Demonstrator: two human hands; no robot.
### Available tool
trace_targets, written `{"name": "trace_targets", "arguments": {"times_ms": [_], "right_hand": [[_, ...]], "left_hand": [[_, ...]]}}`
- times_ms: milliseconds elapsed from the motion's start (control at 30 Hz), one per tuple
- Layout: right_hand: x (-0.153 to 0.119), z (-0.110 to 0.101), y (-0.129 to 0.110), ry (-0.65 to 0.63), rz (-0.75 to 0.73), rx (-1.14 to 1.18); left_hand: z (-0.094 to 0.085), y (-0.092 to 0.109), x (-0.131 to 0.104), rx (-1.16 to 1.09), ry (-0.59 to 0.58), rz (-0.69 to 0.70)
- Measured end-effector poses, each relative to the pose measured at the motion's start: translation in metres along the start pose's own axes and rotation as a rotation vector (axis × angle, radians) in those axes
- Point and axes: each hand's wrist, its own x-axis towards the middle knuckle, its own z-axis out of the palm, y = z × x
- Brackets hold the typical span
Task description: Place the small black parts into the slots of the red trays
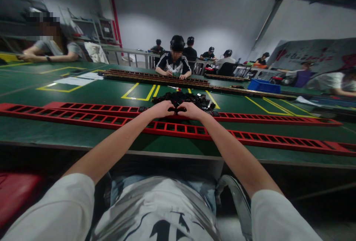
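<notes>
My left hand [164, 109] and my right hand [190, 111] meet in front of me, fingers curled and fingertips almost touching. Between them seems to be a small dark piece, too small to make out. Just behind the hands lies a heap of small black parts [187, 98] on the green table. Below and beside them run two long red slotted trays, a rear tray [54, 104] and a front tray [333, 145]. Several black parts sit on the rear tray close to my left hand.
Across the green table [22, 85] lie long brown strips [155, 78] in front of a co-worker [174, 61]. A blue bin [264, 86] stands at right, white papers [79, 79] at left. Yellow tape marks the tabletop. Another person [55, 46] sits at the left.
</notes>
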Motion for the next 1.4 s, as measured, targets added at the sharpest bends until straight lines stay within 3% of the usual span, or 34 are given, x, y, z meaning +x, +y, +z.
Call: {"name": "trace_targets", "arguments": {"times_ms": [400,500,700,967,1067,1233,1400], "right_hand": [[-0.001,0.002,0.0,-0.018,0.01,-0.052],[-0.003,0.003,-0.001,-0.064,0.015,-0.114],[-0.005,-0.002,-0.009,-0.117,-0.005,-0.237],[-0.011,-0.016,-0.007,-0.182,0.016,-0.207],[-0.017,-0.024,-0.001,-0.23,0.051,-0.181],[-0.025,-0.039,0.006,-0.303,0.202,-0.17],[-0.026,-0.042,0.011,-0.329,0.258,-0.186]], "left_hand": [[-0.003,0.001,-0.003,-0.008,-0.002,-0.007],[-0.006,-0.005,-0.008,-0.03,-0.06,0.006],[-0.015,-0.018,-0.019,-0.011,-0.252,-0.129],[-0.014,-0.004,-0.015,-0.007,-0.256,-0.116],[-0.019,-0.004,-0.017,-0.012,-0.275,-0.179],[-0.035,-0.022,-0.027,-0.019,-0.408,-0.289],[-0.045,-0.025,-0.034,0.018,-0.424,-0.268]]}}
